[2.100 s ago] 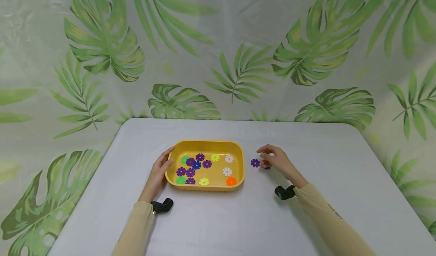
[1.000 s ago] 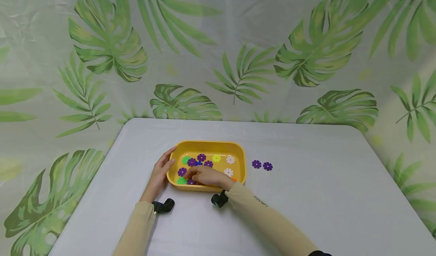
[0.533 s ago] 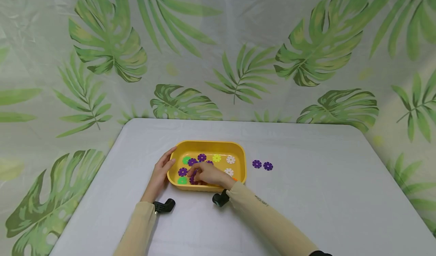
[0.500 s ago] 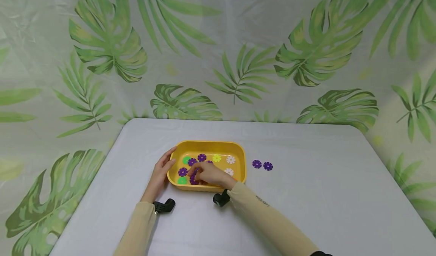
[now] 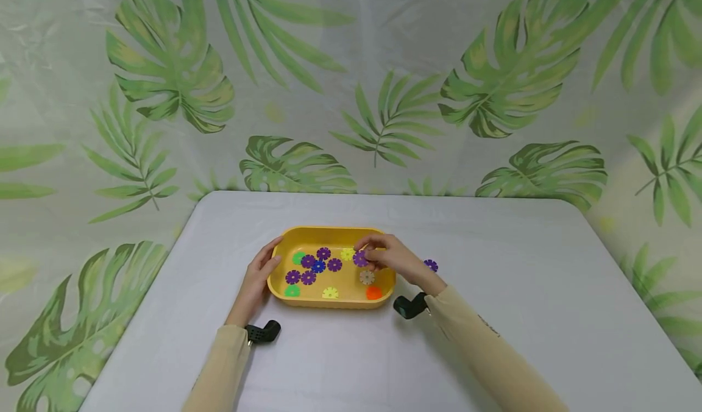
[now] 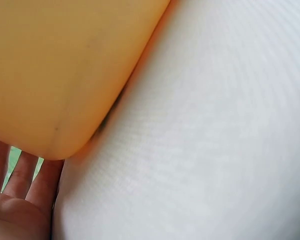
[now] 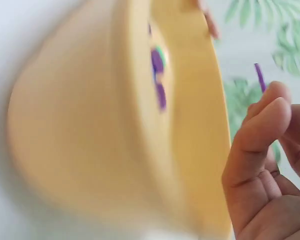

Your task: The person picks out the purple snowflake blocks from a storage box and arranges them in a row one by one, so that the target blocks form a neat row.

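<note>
A shallow yellow tub [image 5: 334, 302] stands on the table, holding several flower-shaped, notched plastic discs. My left hand [image 5: 256, 278] grips the tub's left end, thumb at the rim and fingers along the outside; the left wrist view shows those fingers behind the tub wall [image 6: 65, 100]. Above the tub's right side, my right hand [image 5: 403, 258] pinches a purple disc [image 5: 359, 258] between thumb and forefinger. The right wrist view shows that disc edge-on [image 7: 260, 77], standing up from the fingertips. Right of the tub, another purple disc [image 5: 432, 265] lies partly behind my right hand.
Purple discs [image 5: 308, 277], a blue disc [image 5: 318, 266], green discs [image 5: 292, 291], yellow discs [image 5: 330, 292], a white disc [image 5: 367, 277] and an orange disc [image 5: 374, 292] lie inside the tub. A leaf-patterned sheet [image 5: 384, 95] hangs behind the white table [image 5: 307, 363].
My right hand set a purple disc on the table, reached into the tub, took the purple disc near its front and now carries it rightward. My left hand stays at the tub.
</note>
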{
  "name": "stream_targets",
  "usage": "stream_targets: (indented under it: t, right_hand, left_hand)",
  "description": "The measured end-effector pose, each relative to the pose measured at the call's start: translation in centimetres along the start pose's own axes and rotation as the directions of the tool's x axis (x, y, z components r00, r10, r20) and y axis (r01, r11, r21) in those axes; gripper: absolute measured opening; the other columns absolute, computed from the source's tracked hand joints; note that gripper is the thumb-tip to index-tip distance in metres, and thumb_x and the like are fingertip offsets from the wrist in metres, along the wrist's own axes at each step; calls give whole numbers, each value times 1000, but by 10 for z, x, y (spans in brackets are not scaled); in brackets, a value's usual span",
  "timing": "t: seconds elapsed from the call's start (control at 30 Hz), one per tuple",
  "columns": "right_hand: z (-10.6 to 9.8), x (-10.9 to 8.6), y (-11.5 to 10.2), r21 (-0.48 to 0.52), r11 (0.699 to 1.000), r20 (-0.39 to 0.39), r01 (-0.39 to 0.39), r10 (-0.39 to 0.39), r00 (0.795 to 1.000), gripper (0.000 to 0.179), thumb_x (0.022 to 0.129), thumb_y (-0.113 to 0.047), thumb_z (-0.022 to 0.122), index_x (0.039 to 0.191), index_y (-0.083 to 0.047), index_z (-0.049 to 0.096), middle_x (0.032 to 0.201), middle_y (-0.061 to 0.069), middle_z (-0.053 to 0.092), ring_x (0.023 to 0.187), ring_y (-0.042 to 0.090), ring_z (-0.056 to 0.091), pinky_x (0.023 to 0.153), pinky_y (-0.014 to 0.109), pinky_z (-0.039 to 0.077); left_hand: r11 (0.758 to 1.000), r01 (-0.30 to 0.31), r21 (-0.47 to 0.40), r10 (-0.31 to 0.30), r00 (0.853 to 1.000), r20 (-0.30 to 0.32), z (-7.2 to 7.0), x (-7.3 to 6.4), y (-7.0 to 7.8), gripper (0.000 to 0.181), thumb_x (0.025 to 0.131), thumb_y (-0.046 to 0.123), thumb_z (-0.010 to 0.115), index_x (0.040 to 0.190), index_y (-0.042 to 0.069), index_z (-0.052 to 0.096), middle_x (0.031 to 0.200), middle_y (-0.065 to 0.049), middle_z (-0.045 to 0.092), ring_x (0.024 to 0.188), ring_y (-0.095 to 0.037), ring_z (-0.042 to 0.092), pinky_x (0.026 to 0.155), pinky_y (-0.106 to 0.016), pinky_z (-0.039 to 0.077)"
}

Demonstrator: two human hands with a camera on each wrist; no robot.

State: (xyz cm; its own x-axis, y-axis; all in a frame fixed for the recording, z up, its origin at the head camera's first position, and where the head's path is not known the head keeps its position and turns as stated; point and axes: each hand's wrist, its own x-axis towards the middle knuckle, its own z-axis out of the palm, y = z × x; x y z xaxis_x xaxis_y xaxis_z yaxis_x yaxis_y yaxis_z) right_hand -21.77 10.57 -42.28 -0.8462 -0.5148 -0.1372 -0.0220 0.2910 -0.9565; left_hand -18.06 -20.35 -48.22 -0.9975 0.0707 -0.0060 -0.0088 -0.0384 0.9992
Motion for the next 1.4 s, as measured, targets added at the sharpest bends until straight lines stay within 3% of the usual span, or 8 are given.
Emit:
stream_targets:
  t: [0.13, 0.33, 0.5, 0.63, 0.8, 0.93, 1.17, 1.4]
  right_hand:
    - [-36, -17, 13, -21, 999, -91, -36, 34, 995, 26, 97, -5, 49, 118, 7, 56, 87, 11, 58, 67, 18, 52, 61, 27, 51]
    - [-83, -45, 47, -9, 995, -214, -104, 99, 972, 27, 97, -5, 45, 119, 9, 52, 87, 13, 56, 67, 18, 54, 65, 32, 55]
    - [-103, -67, 73, 0, 988, -288, -154, 148, 946, 28, 95, -1, 43, 118, 13, 50, 89, 15, 57, 65, 15, 58, 63, 29, 55]
    - [-108, -76, 88, -53, 975, -323, -217, 189, 927, 27, 95, 0, 42, 117, 14, 51, 90, 16, 59, 64, 15, 61, 59, 27, 55]
    - [-107, -77, 96, -156, 951, -373, -268, 194, 907, 26, 96, -2, 43, 116, 10, 54, 92, 17, 60, 64, 16, 62, 58, 27, 55]
    - [-101, -72, 84, -174, 958, -393, -227, 144, 908, 27, 96, -3, 44, 118, 9, 54, 100, 22, 56, 66, 16, 62, 59, 27, 55]
    - [-71, -47, 40, -49, 998, -290, -51, 34, 956, 30, 99, -8, 46, 121, 11, 52, 109, 30, 50, 74, 21, 62, 70, 31, 58]
    - [-22, -11, 0, 35, 999, -109, -29, 33, 993, 33, 98, -12, 51, 123, 9, 52, 119, 28, 53, 80, 26, 62, 72, 32, 57]
  left_hand:
    - [1000, 5, 5, -5, 1000, 2, 3, -3, 7, 48, 102, 13, 46, 148, 7, 35, 156, -6, 24, 142, -18, 18, 113, -30, 22]
    - [1000, 4, -1, -4, 1000, -5, 4, -4, 9, 47, 102, 13, 46, 148, 7, 36, 155, -6, 25, 142, -18, 19, 113, -29, 22]
    - [1000, -1, 12, 1, 1000, 0, 3, -4, 9, 47, 102, 14, 46, 148, 7, 35, 155, -6, 24, 142, -18, 18, 113, -30, 22]
    - [1000, 5, 20, -5, 1000, -1, 2, -5, 8, 48, 102, 15, 46, 148, 8, 36, 155, -5, 25, 142, -18, 18, 113, -30, 21]
    - [1000, 14, 17, -14, 1000, 0, 3, -6, 9, 48, 102, 15, 46, 148, 8, 35, 155, -5, 24, 142, -18, 18, 113, -31, 21]
    - [1000, 13, 17, -13, 1000, 1, 2, -6, 9, 48, 102, 15, 46, 148, 9, 35, 155, -5, 24, 142, -18, 19, 113, -31, 22]
    - [1000, 3, 1, -3, 1000, -6, -4, 2, -8, 48, 102, 17, 46, 148, 11, 35, 156, -4, 24, 142, -18, 19, 113, -31, 21]
    - [1000, -18, 12, 19, 1000, -24, -5, 7, -20, 47, 102, 22, 48, 147, 15, 39, 154, 0, 28, 141, -14, 22, 113, -29, 23]
